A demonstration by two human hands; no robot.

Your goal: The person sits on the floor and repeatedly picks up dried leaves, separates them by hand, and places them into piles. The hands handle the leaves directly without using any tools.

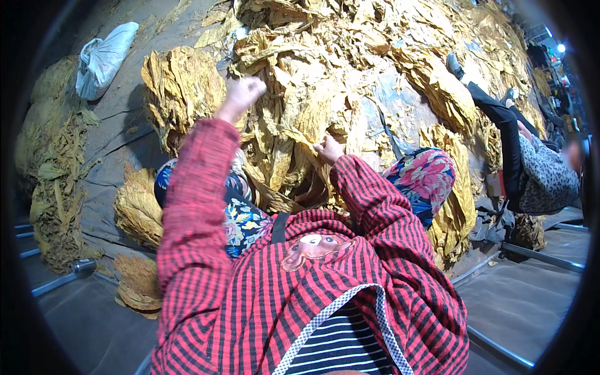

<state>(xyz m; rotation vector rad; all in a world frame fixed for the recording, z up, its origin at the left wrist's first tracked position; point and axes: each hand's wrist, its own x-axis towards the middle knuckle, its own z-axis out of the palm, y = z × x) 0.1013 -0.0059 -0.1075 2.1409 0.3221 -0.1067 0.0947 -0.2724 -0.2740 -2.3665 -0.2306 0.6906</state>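
My left hand (241,97) is raised beside a stacked bundle of yellow dried tobacco leaves (180,89). It is curled and blurred, and whether anything is in it cannot be made out. Nearer my body, my right hand (329,150) has its fingers closed at the edge of a long dried leaf (300,137). That leaf lies over the loose heap of tobacco leaves (304,93) between my knees. The heap is crumpled, with browner folds low down near my lap.
A tied pale sack (105,61) lies on the dark ground sheet (119,117) at the left. Leaf bundles (140,208) rest by my left knee, and more leaves (452,197) by my right. Another person (546,173) sits at the right. Metal rails (543,258) cross the lower right.
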